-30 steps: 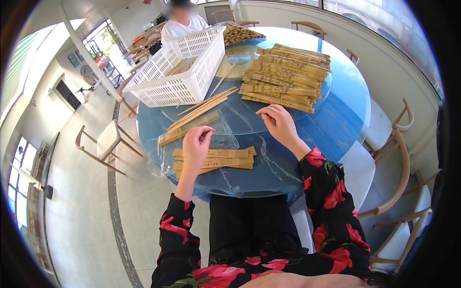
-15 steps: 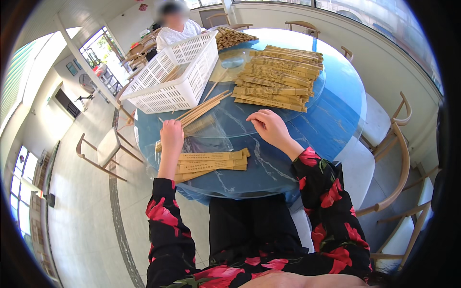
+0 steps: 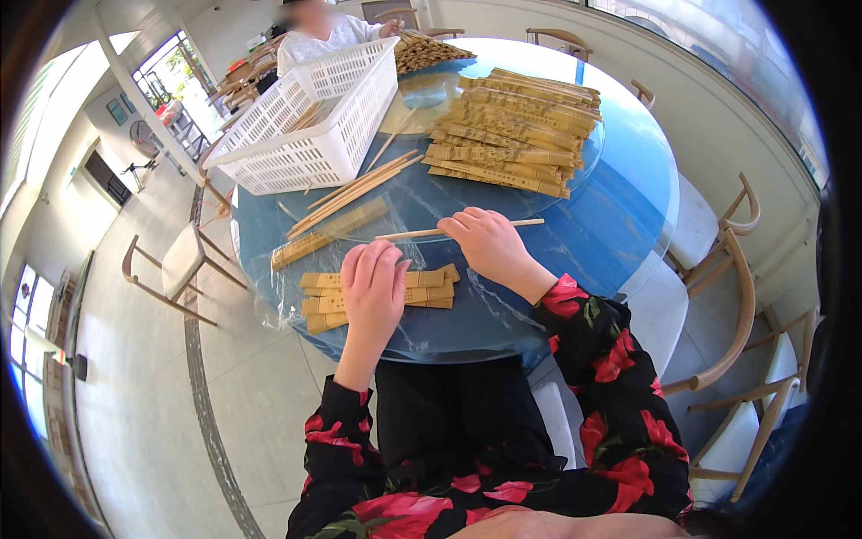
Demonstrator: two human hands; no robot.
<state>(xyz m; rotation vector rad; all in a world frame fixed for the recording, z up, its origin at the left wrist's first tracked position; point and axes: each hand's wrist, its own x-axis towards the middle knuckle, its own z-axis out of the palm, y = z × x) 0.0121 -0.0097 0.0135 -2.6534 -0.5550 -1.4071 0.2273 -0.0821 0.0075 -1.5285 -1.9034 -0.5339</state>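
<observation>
My right hand (image 3: 490, 247) is closed around pale wooden chopsticks (image 3: 528, 222), which lie crosswise over the blue table. Their left end reaches just past the curled fingers of my left hand (image 3: 373, 280). That hand is over several flat tan paper sleeves (image 3: 325, 294) near the table's front edge; whatever its fingertips hold is hidden. Left of it, clear plastic film (image 3: 281, 304) lies crumpled by another tan sleeve (image 3: 314, 247). More loose chopsticks (image 3: 355, 195) rest farther back.
A white slatted plastic basket (image 3: 310, 162) with sticks in it stands at the back left. A large pile of tan sleeves (image 3: 512, 135) covers the glass turntable. Beyond, a person (image 3: 328, 40) in white sits by a heap of brown sticks (image 3: 431, 54). Wooden chairs (image 3: 184, 260) surround the table.
My right hand has closed on chopsticks and turned palm down. My left hand has left the loose chopsticks and come right and nearer, over the sleeves. The seated person's hand now shows at the heap.
</observation>
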